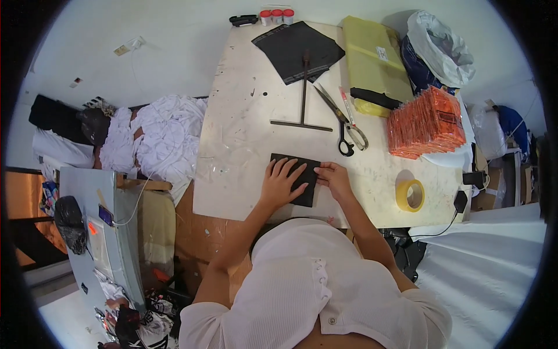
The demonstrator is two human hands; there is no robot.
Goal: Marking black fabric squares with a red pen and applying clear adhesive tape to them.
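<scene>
A folded black rectangular packet, flat and dark like the poly mailers farther back, lies on the table near its front edge. Across its left part my left hand is laid flat, fingers spread, pressing on top. At the packet's upper right edge, my right hand has its thumb and fingers drawn together on the border. The fingertips partly hide what they pinch there.
Beyond the packet are a metal T-shaped stand, scissors and black mailers. On the right stand a row of orange packets, a yellow tape roll and a yellow package. White cloth is heaped left.
</scene>
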